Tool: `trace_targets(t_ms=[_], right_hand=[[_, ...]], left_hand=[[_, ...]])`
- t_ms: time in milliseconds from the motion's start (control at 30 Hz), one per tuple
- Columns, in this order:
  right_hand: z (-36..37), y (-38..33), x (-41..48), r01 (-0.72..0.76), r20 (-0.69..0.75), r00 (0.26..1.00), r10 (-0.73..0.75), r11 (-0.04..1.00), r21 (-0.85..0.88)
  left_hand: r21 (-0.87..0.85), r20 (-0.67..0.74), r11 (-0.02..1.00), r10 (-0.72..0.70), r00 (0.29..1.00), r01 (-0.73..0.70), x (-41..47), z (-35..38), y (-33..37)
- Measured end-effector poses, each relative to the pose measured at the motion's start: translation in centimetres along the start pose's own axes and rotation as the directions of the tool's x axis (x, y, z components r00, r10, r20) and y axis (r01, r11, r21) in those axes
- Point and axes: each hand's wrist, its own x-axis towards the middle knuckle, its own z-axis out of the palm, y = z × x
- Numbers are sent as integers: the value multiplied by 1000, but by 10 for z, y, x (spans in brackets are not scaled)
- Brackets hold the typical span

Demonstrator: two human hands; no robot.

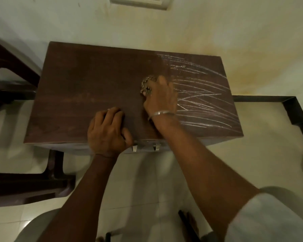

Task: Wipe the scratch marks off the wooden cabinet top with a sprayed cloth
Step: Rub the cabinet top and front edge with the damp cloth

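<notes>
Surface: wooden cabinet top [87, 88], dark brown, a rectangle with its long axis running 9 to 3 o'clock; the 9 o'clock half reads bare, with faint smears.
Marks: scratch marks [203, 100], pale sweeping lines, covering the 3 o'clock portion of the top from far edge to near edge; most run roughly along the long axis.
Tool: cloth [145, 85], patterned, bunched, near the middle of the top; only a fold shows, at 10 o'clock of the hand over it. Whether it is damp cannot be told.
Right hand: right hand [162, 96], fingers curled down over the cloth and pressing it to the wood; a metal bangle [162, 113] sits on the wrist.
Left hand: left hand [108, 130], fingers bent and resting on the wood at the near edge, holding nothing, apparently bracing the cabinet.
Key relation: the marks begin just beside the right hand and spread toward 3 o'clock; the right hand is the nearer one.
Judgement: roughly half the top is left to wipe.
Fittings: two metal handles [145, 147] on the front below the near edge.
</notes>
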Motion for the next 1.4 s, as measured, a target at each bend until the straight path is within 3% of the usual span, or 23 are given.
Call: trace_targets(t_ms=[133, 367, 600, 833, 1100, 1400], right_hand=[[-1, 9, -46, 31, 2, 1000, -31, 999, 32], [-8, 7, -3, 18, 43, 999, -20, 999, 41], [-5, 20, -88, 14, 4, 1000, -14, 999, 40], [-9, 10, -37, -21, 25, 999, 20, 999, 36], [-6, 27, -108, 18, -4, 1000, -18, 998, 64], [-12, 20, -62, -2, 36, 999, 1, 1000, 29]], left_hand=[[12, 6, 1000, -13, 1000, 13, 0, -2, 1], [19, 9, 1000, 15, 1000, -15, -1, 0, 0], [39, -12, 999, 12, 1000, -11, -2, 0, 1], [39, -5, 999, 7, 1000, -7, -2, -3, 2], [52, -51, 998, 26, 998, -23, -3, 1, 0], [66, -57, 998, 25, 998, -21, -5, 2, 0]])
